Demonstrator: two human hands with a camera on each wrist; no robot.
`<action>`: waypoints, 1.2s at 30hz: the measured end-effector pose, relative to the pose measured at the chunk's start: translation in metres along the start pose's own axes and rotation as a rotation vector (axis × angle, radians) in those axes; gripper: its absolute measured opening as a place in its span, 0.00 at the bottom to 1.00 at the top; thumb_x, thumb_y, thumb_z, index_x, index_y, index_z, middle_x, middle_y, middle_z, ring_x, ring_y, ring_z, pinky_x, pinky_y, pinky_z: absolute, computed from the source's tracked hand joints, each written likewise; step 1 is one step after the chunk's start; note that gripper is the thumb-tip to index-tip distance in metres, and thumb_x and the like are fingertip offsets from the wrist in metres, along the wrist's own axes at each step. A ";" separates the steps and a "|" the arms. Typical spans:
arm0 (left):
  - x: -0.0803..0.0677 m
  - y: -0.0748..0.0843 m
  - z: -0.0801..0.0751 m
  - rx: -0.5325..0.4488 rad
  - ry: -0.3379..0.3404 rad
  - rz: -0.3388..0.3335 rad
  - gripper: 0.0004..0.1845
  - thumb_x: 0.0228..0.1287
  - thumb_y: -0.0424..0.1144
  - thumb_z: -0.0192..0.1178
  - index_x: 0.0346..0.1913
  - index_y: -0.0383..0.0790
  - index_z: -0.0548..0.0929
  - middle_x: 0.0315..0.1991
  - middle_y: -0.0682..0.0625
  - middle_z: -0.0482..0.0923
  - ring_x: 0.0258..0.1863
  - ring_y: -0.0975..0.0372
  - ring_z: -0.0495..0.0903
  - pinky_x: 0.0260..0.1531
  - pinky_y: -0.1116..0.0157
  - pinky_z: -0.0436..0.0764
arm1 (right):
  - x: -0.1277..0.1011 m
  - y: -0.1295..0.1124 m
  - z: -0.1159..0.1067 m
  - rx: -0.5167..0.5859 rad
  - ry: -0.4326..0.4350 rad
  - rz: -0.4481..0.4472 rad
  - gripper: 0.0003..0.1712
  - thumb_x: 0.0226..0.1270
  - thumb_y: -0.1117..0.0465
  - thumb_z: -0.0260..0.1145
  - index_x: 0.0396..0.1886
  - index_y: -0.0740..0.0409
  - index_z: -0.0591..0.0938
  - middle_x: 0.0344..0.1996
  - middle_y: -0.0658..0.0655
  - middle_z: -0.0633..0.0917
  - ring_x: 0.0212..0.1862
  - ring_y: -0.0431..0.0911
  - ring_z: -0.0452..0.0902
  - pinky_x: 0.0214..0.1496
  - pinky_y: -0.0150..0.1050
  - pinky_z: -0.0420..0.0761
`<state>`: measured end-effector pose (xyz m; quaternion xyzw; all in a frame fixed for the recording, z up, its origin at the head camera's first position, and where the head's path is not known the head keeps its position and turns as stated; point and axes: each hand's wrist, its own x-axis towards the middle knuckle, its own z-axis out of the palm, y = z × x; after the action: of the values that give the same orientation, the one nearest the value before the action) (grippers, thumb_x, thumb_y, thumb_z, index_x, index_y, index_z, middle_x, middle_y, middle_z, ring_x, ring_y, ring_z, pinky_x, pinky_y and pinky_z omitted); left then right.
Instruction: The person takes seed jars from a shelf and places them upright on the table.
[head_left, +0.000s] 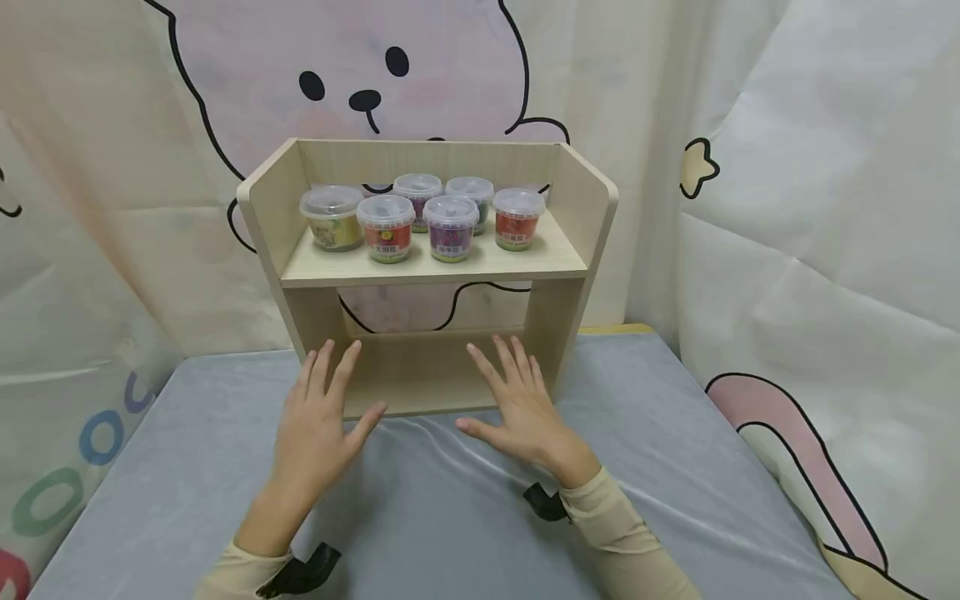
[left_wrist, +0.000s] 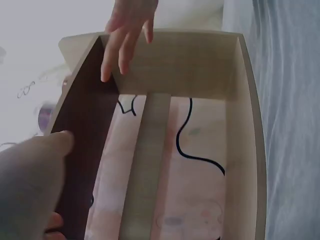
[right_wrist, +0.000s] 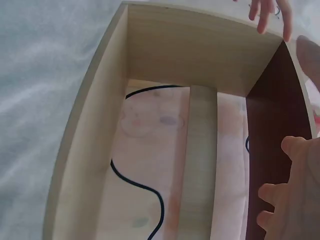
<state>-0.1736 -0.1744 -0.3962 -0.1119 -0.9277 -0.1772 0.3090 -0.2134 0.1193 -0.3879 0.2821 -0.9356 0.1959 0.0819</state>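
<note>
My left hand (head_left: 307,437) is held up before the left side of a two-tier pale wooden shelf (head_left: 435,271), fingers spread and holding nothing. Opposite it, my right hand (head_left: 525,417) is spread the same way in front of the shelf's right side, also with nothing in it. Several small clear lidded tubs stand upright on the upper tier, among them a yellow tub (head_left: 335,221), a purple tub (head_left: 450,229) and a red tub (head_left: 517,221). The lower tier (head_left: 420,375) holds nothing visible. Whether any fingertip touches the wood cannot be told.
The shelf stands on a table with a grey-blue cloth (head_left: 420,517). Behind it hangs a curtain (head_left: 622,67) with a cartoon bear, and further printed curtains (head_left: 825,233) enclose the sides. A black strap (head_left: 303,571) is on the left wrist, another strap (head_left: 545,502) on the right.
</note>
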 end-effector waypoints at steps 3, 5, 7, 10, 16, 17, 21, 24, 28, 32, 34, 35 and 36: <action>0.008 -0.009 -0.003 -0.084 0.141 0.043 0.47 0.58 0.45 0.72 0.78 0.47 0.60 0.72 0.33 0.65 0.69 0.37 0.67 0.60 0.36 0.72 | 0.006 -0.002 -0.006 0.003 -0.015 -0.033 0.57 0.64 0.23 0.56 0.83 0.33 0.39 0.83 0.61 0.42 0.83 0.61 0.29 0.78 0.70 0.44; 0.014 -0.016 -0.005 -0.150 0.229 0.067 0.44 0.57 0.39 0.71 0.76 0.42 0.63 0.71 0.33 0.67 0.67 0.38 0.69 0.58 0.37 0.73 | 0.010 -0.004 -0.010 0.014 -0.016 -0.063 0.57 0.65 0.30 0.64 0.83 0.35 0.42 0.83 0.62 0.44 0.83 0.62 0.33 0.77 0.70 0.47; 0.019 -0.026 -0.006 -0.202 0.308 0.077 0.41 0.57 0.35 0.69 0.74 0.39 0.66 0.70 0.34 0.68 0.65 0.38 0.70 0.57 0.38 0.73 | 0.014 -0.005 -0.015 0.024 -0.022 -0.086 0.57 0.64 0.35 0.67 0.83 0.37 0.44 0.82 0.63 0.45 0.83 0.64 0.35 0.77 0.70 0.48; 0.027 -0.041 -0.009 -0.278 0.398 0.052 0.38 0.58 0.32 0.66 0.72 0.36 0.66 0.71 0.34 0.67 0.67 0.39 0.68 0.56 0.43 0.72 | 0.021 -0.007 -0.023 0.031 -0.025 -0.118 0.56 0.64 0.37 0.69 0.83 0.40 0.48 0.82 0.64 0.49 0.82 0.65 0.38 0.77 0.69 0.50; 0.041 -0.069 -0.013 -0.391 0.333 -0.109 0.43 0.61 0.30 0.64 0.77 0.44 0.57 0.74 0.37 0.61 0.70 0.43 0.64 0.56 0.49 0.71 | 0.030 -0.012 -0.039 0.019 -0.041 -0.130 0.56 0.64 0.37 0.69 0.83 0.39 0.49 0.81 0.63 0.51 0.82 0.63 0.40 0.77 0.68 0.51; 0.042 -0.073 -0.014 -0.412 0.289 -0.129 0.44 0.62 0.30 0.64 0.78 0.46 0.55 0.75 0.36 0.60 0.71 0.42 0.63 0.57 0.48 0.71 | 0.031 -0.012 -0.041 0.020 -0.048 -0.126 0.56 0.64 0.37 0.69 0.83 0.38 0.48 0.82 0.62 0.50 0.82 0.63 0.39 0.77 0.68 0.51; 0.047 -0.085 -0.012 -0.501 0.074 -0.159 0.50 0.66 0.32 0.64 0.82 0.52 0.43 0.76 0.32 0.57 0.72 0.35 0.62 0.60 0.37 0.69 | 0.036 -0.016 -0.049 0.044 -0.063 -0.143 0.54 0.65 0.37 0.69 0.83 0.36 0.49 0.82 0.62 0.49 0.83 0.62 0.39 0.76 0.69 0.52; 0.051 -0.090 -0.011 -0.537 -0.060 -0.166 0.51 0.69 0.34 0.63 0.82 0.54 0.38 0.74 0.28 0.61 0.70 0.33 0.65 0.60 0.35 0.70 | 0.042 -0.023 -0.054 0.061 -0.068 -0.176 0.53 0.66 0.39 0.69 0.82 0.37 0.50 0.81 0.64 0.50 0.83 0.62 0.40 0.77 0.68 0.51; 0.055 -0.093 -0.009 -0.540 -0.124 -0.191 0.50 0.70 0.34 0.62 0.83 0.53 0.39 0.71 0.24 0.65 0.66 0.31 0.71 0.58 0.37 0.75 | 0.055 -0.040 -0.064 0.055 -0.058 -0.230 0.50 0.67 0.40 0.68 0.82 0.40 0.53 0.81 0.62 0.51 0.83 0.60 0.39 0.80 0.64 0.49; 0.060 -0.096 -0.009 -0.487 -0.167 -0.226 0.49 0.72 0.37 0.60 0.83 0.52 0.39 0.71 0.22 0.62 0.62 0.27 0.72 0.54 0.38 0.78 | 0.069 -0.061 -0.077 0.017 -0.038 -0.292 0.49 0.67 0.39 0.68 0.81 0.41 0.55 0.81 0.59 0.53 0.83 0.58 0.40 0.80 0.61 0.51; 0.062 -0.098 -0.008 -0.457 -0.189 -0.238 0.49 0.72 0.38 0.60 0.83 0.52 0.38 0.71 0.22 0.62 0.62 0.27 0.72 0.53 0.37 0.78 | 0.076 -0.070 -0.084 0.000 -0.031 -0.322 0.49 0.67 0.39 0.67 0.81 0.41 0.55 0.81 0.60 0.54 0.83 0.59 0.42 0.80 0.61 0.53; 0.063 -0.099 -0.008 -0.446 -0.196 -0.242 0.49 0.72 0.39 0.60 0.83 0.52 0.38 0.72 0.22 0.61 0.62 0.27 0.72 0.52 0.37 0.78 | 0.079 -0.075 -0.087 -0.009 -0.028 -0.334 0.49 0.67 0.39 0.67 0.81 0.41 0.56 0.81 0.60 0.54 0.83 0.59 0.43 0.80 0.61 0.53; 0.064 -0.100 -0.007 -0.436 -0.200 -0.242 0.49 0.72 0.39 0.60 0.83 0.52 0.38 0.72 0.23 0.61 0.62 0.27 0.72 0.52 0.37 0.79 | 0.082 -0.079 -0.089 -0.013 -0.027 -0.345 0.48 0.67 0.39 0.67 0.81 0.41 0.56 0.80 0.60 0.55 0.82 0.60 0.44 0.80 0.61 0.54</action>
<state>-0.2512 -0.2622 -0.3776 -0.0809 -0.9001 -0.3967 0.1610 -0.2333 0.0554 -0.2598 0.4404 -0.8756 0.1689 0.1037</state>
